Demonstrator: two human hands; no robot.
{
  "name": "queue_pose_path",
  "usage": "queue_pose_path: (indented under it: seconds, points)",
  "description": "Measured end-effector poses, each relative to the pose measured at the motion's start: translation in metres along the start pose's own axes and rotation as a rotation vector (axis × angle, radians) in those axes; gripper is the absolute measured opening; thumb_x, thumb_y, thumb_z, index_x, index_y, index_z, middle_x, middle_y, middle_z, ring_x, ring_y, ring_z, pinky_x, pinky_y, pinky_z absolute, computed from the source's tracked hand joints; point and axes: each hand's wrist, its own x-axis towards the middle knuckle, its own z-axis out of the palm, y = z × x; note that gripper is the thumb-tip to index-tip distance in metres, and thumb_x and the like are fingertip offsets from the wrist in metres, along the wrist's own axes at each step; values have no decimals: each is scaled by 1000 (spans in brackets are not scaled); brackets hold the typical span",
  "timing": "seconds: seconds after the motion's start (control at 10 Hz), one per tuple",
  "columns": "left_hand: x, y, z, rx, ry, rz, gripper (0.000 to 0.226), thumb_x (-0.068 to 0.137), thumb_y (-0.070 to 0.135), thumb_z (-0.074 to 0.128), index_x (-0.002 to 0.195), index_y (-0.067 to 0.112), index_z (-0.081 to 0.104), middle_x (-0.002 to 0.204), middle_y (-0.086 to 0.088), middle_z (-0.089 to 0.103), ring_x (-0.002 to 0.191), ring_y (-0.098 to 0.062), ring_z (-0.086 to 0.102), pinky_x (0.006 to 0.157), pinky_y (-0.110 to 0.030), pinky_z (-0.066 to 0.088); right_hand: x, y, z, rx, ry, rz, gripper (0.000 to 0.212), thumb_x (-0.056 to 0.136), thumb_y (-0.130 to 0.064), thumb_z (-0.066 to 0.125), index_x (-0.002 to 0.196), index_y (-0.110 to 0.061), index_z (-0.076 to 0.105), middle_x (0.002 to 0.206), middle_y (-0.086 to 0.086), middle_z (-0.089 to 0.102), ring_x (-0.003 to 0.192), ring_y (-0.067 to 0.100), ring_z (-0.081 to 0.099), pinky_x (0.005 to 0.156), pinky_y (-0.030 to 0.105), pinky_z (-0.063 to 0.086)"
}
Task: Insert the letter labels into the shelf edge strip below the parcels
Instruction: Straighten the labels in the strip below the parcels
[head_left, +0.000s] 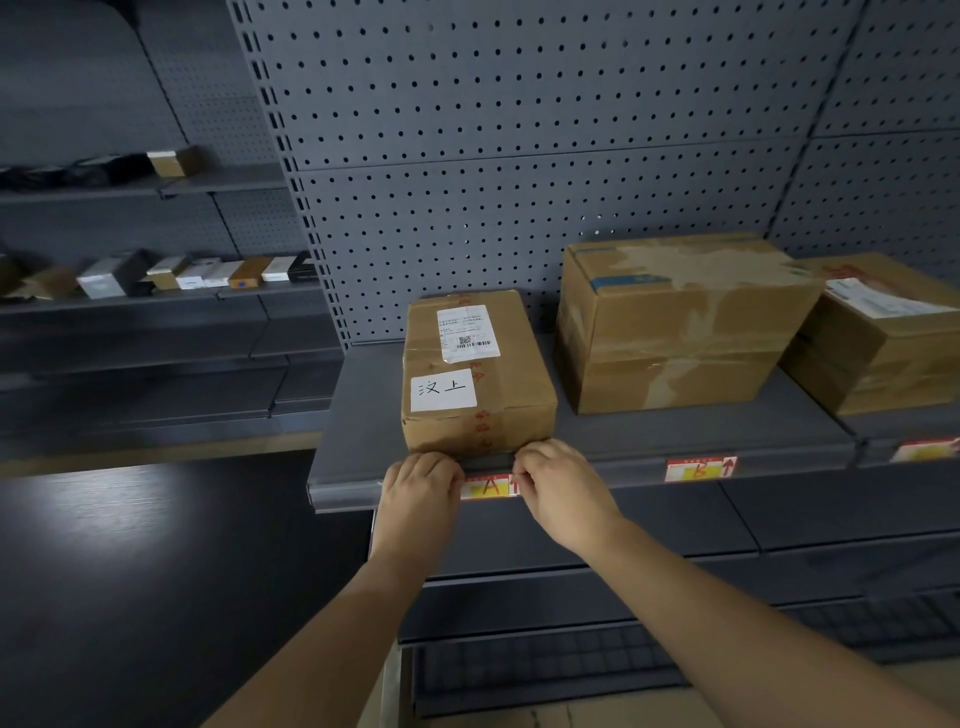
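Three cardboard parcels on the grey shelf (363, 415): small parcel (475, 374) at left, big parcel (675, 322) in the middle, third parcel (883, 338) at right, partly cut off. Three labels in the shelf edge strip (623, 475): A label (491, 487), B label (700, 468), a third label (924, 450) too blurred to read. Left hand (422, 480) and right hand (558, 486) both pinching the A label's ends, directly below the small parcel.

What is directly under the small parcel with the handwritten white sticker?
The small parcel sits on the grey shelf. Below it, the edge strip holds the A label, whose ends are covered by the left hand and right hand.
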Motion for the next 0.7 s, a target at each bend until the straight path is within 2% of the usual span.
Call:
queue_pose_path:
  seconds: [0.5, 0.6, 0.7]
  points:
    - [0, 4, -7, 6, -37, 26, 9, 87, 16, 66, 81, 22, 67, 82, 7, 64, 80, -16, 60, 79, -35, 50, 2, -3, -7, -21, -65, 15, 15, 95, -23, 53, 100, -17, 66, 104, -2, 63, 102, 16, 54, 90, 31, 47]
    - [7, 5, -12, -2, -29, 36, 8, 88, 16, 65, 83, 23, 66, 84, 8, 63, 83, -16, 59, 81, -37, 50, 3, -6, -9, -33, -19, 5, 15, 94, -25, 56, 101, -18, 67, 107, -3, 64, 103, 16, 54, 95, 33, 46]
    - [-15, 6, -24, -44, -33, 25, 9, 87, 22, 62, 95, 27, 63, 99, 12, 62, 96, -12, 56, 90, -33, 46, -22, -6, -9, 18, 63, 20, 22, 93, -28, 57, 111, -19, 66, 125, -2, 60, 119, 19, 51, 109, 35, 36]
